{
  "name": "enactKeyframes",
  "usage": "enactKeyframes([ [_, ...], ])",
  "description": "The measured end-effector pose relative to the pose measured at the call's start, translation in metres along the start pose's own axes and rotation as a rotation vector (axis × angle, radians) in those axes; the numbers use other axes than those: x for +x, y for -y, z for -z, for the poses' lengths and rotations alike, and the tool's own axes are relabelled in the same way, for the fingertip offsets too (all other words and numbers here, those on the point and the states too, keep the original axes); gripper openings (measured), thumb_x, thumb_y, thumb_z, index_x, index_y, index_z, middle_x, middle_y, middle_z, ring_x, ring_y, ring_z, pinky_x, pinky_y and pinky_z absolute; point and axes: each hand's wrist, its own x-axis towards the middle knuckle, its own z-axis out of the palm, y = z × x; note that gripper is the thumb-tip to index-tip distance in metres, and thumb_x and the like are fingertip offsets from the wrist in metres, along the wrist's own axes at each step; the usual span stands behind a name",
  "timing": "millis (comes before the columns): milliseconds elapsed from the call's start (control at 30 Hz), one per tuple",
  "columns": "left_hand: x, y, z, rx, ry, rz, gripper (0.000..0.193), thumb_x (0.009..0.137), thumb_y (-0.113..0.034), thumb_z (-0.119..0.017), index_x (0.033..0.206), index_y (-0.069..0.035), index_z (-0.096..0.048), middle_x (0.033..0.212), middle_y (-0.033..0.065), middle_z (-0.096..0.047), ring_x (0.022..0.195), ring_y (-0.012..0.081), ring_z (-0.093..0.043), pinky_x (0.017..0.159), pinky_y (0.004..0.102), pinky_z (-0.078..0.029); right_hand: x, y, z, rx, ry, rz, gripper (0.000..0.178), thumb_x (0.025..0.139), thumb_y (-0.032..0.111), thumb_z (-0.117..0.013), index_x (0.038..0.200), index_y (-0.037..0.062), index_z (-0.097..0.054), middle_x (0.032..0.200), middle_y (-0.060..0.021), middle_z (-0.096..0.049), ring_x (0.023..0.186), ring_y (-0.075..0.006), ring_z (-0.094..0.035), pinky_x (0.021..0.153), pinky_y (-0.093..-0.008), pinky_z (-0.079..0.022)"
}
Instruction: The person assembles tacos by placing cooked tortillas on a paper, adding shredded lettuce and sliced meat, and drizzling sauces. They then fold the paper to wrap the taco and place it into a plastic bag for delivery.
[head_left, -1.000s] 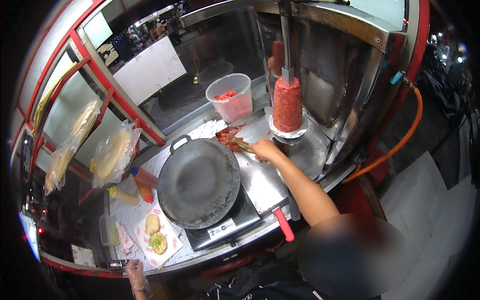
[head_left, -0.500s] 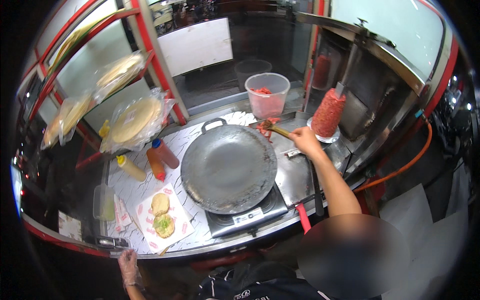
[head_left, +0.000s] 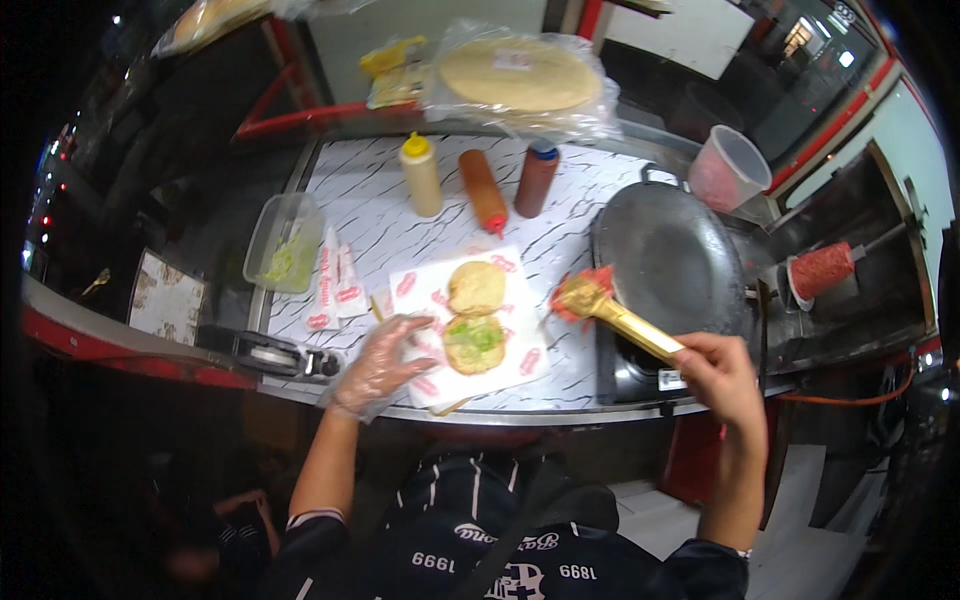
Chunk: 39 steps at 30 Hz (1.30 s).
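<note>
My right hand [head_left: 722,380] grips the handle of golden tongs [head_left: 640,330]. Reddish meat shreds [head_left: 568,300] are caught at the tongs' far end, between the paper and the round pan [head_left: 665,245]. In a clear plastic glove, my left hand [head_left: 385,362] has its fingers spread and empty, at the left edge of the printed white paper [head_left: 522,310]. Two bun halves lie on that paper: a plain one [head_left: 477,287] farther off, and a nearer one [head_left: 462,358] topped with shredded lettuce [head_left: 487,340].
Behind the paper are a yellow-capped bottle [head_left: 422,180], an orange-brown bottle [head_left: 482,190] lying down and a blue-capped bottle [head_left: 537,182]. A clear lettuce tub [head_left: 268,225] sits at left, bagged flatbreads [head_left: 520,75] at the back. A meat spit [head_left: 822,272] and plastic bucket [head_left: 728,170] are at right.
The view has swung left. My right hand has brought the tongs from the tray by the spit to beside the paper, carrying meat. My gloved left hand has come up to the paper.
</note>
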Motion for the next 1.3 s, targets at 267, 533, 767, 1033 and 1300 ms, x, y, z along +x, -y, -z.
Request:
enactKeyframes([
  [267, 0.018, 0.046, -0.032, -0.103, 0.129, -0.049, 0.082, 0.079, -0.015, -0.083, 0.153, -0.009, -0.047, 0.117, 0.0187, -0.064, 0.106, 0.0349, -0.063, 0.097, 0.0432, -0.052, 0.053, -0.042, -0.140, -0.084, 0.314, -0.138, 0.028, 0.097, 0.019, -0.071, 0.115, -0.0018, -0.076, 0.069, -0.0039, -0.065, 0.064, -0.0096, -0.057, 0.059, -0.0293, -0.045],
  [533, 0.037, 0.028, -0.023, 0.422, 0.235, -0.234, 0.069, 0.076, -0.020, -0.085, 0.141, -0.020, -0.061, 0.103, 0.0118, -0.062, 0.095, 0.0321, -0.064, 0.086, 0.0459, -0.054, 0.059, -0.011, -0.121, -0.393, 0.369, -0.092, 0.036, 0.094, 0.028, -0.074, 0.116, -0.0006, -0.076, 0.072, -0.0127, -0.071, 0.063, -0.0167, -0.064, 0.064, -0.0348, -0.051],
  [767, 0.038, 0.041, -0.026, 0.135, 0.101, -0.244, 0.053, 0.078, -0.021, -0.084, 0.128, -0.012, -0.070, 0.099, 0.0115, -0.063, 0.092, 0.0324, -0.064, 0.080, 0.0429, -0.053, 0.046, 0.019, -0.111, -0.571, 0.236, -0.008, 0.034, 0.092, 0.024, -0.074, 0.113, -0.0027, -0.075, 0.081, -0.0247, -0.073, 0.074, -0.0357, -0.072, 0.074, -0.0417, -0.055],
  [1033, 0.018, 0.061, -0.058, -0.021, -0.088, -0.188, 0.036, 0.084, -0.011, -0.079, 0.119, -0.007, -0.074, 0.094, 0.0139, -0.068, 0.088, 0.0326, -0.067, 0.078, 0.0416, -0.054, 0.017, 0.004, -0.119, -0.510, 0.079, 0.064, 0.033, 0.093, 0.024, -0.074, 0.113, -0.0028, -0.075, 0.085, -0.0259, -0.072, 0.078, -0.0404, -0.072, 0.075, -0.0422, -0.055],
  [1300, 0.009, 0.026, -0.071, 0.011, -0.264, -0.064, 0.025, 0.090, -0.008, -0.070, 0.114, 0.000, -0.072, 0.109, 0.0187, -0.069, 0.094, 0.0372, -0.068, 0.086, 0.0457, -0.055, -0.034, -0.019, -0.058, -0.212, -0.149, 0.063, 0.034, 0.093, 0.016, -0.074, 0.119, -0.0042, -0.072, 0.086, -0.0158, -0.075, 0.078, -0.0173, -0.069, 0.074, -0.0312, -0.052],
])
